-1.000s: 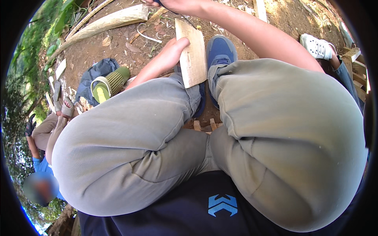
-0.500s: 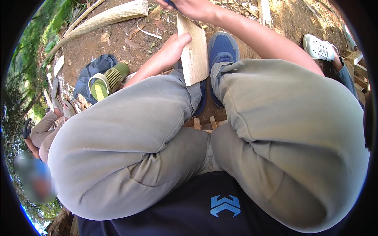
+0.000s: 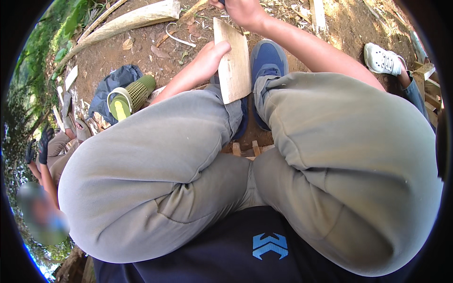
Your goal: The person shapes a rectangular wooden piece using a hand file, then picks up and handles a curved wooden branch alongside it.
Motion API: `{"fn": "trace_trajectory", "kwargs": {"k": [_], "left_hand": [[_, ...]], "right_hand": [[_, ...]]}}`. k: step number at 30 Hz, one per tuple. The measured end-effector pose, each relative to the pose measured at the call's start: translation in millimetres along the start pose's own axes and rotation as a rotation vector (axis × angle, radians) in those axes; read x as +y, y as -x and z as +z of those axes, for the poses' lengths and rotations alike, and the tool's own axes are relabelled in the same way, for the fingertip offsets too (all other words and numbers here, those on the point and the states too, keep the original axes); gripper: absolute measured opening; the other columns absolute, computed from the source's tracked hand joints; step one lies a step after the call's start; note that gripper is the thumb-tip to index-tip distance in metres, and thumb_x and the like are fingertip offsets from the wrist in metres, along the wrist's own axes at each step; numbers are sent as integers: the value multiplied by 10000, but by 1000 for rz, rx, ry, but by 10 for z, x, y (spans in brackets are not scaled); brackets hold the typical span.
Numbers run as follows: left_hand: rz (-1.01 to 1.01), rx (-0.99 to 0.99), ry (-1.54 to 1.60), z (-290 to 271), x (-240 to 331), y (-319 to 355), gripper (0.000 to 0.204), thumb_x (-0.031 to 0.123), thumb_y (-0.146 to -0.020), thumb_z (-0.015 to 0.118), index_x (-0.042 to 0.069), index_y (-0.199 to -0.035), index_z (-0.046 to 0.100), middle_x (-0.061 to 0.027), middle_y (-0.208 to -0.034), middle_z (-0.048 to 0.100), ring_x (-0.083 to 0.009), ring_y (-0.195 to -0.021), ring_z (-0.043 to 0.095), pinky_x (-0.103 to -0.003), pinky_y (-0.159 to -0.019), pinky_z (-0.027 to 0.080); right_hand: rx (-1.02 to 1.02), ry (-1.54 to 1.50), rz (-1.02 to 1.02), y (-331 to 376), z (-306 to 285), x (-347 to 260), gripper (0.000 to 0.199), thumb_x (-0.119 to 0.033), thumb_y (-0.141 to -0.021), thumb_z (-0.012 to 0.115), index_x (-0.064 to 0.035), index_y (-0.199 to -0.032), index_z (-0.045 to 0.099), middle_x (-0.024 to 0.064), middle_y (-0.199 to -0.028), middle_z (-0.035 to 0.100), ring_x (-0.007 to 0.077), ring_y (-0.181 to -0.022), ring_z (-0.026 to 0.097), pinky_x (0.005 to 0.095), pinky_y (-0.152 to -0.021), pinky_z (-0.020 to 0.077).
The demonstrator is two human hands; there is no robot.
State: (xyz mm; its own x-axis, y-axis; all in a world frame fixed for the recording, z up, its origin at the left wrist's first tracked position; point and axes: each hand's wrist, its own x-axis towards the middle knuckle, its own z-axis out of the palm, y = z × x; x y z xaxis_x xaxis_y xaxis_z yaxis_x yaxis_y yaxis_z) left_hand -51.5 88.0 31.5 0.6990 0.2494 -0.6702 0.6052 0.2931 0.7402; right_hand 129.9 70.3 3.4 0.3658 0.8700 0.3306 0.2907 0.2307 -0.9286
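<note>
Board (image 3: 235,70) lies right of the left hand (image 3: 211,59) gripping it.

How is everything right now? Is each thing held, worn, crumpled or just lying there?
Left hand, closed on the board
Wooden board, held
Right hand, closed around a dark handle
Dark handle, held, mostly out of the picture
Right blue shoe, worn
Green slip-on shoe, lying unworn
Dark sheet, crumpled
White shoe, worn by someone else

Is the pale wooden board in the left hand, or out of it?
In: the left hand grips the board at its left edge, thumb across it.
</note>
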Motion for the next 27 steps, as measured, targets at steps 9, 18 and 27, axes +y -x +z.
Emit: {"fn": "trace_trajectory", "kwargs": {"k": [9,18,27], "left_hand": [[-27,14,-9,-15,-11,-8,490,373,-957,480,-75,-1082,635,-146,-1060,687,-196,-970,608,-375,-873,460],[17,34,-5,6,-63,-44,471,349,-948,479,-72,-1093,634,-138,-1030,691,-194,-944,618,-371,-849,472],[48,8,-29,1,-76,-71,467,311,-937,473,-90,-1127,617,-136,-1039,694,-195,-943,626,-370,-860,482]], "right_hand": [[1,112,-90,-11,28,149,221,-189,-1000,482,-40,-855,557,133,-694,541,308,-625,564,404,-584,455],[115,142,-261,64,110,213,442,-254,-1079,356,-30,-745,538,82,-637,519,220,-590,525,369,-594,442],[-206,170,-267,-273,-283,123,271,-191,-1026,485,-58,-812,584,34,-650,569,115,-566,529,284,-515,400]]}}
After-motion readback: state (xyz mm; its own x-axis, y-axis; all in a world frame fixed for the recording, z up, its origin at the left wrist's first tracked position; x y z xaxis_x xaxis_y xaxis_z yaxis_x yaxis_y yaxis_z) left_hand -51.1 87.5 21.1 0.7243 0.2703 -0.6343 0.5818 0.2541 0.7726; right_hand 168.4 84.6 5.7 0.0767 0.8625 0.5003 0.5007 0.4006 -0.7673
